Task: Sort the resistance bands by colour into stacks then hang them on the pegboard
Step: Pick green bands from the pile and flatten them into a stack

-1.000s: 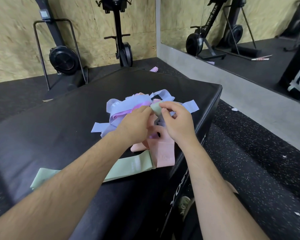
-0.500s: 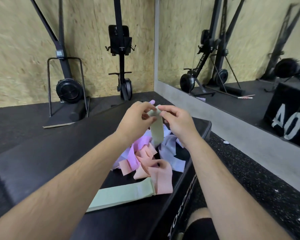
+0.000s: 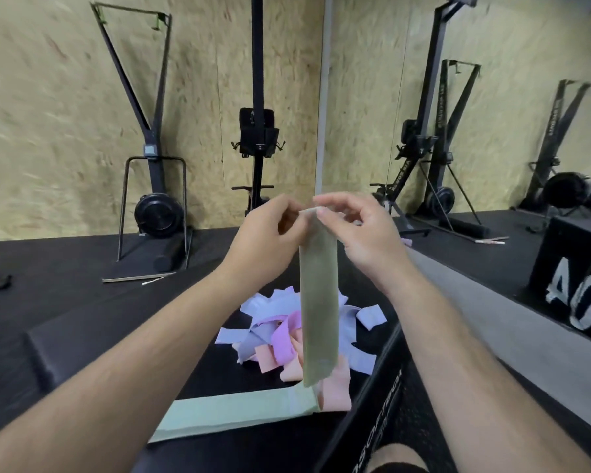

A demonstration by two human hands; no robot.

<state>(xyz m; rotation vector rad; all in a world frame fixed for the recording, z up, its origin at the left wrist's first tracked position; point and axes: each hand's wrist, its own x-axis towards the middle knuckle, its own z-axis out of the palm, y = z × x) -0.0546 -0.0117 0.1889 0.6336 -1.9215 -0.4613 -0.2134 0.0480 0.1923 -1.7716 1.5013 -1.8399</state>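
Pinching the top edge of a green resistance band (image 3: 318, 302) between them, the left hand (image 3: 263, 244) and right hand (image 3: 362, 237) hold it up so it hangs straight down. Below it, on the black padded table (image 3: 93, 336), lies a jumbled pile of lilac, purple and peach bands (image 3: 280, 336). Another green band (image 3: 232, 414) lies flat at the near edge of the pile.

A gym: ski machines (image 3: 154, 213), wall mirror (image 3: 492, 114) (rubber floor).
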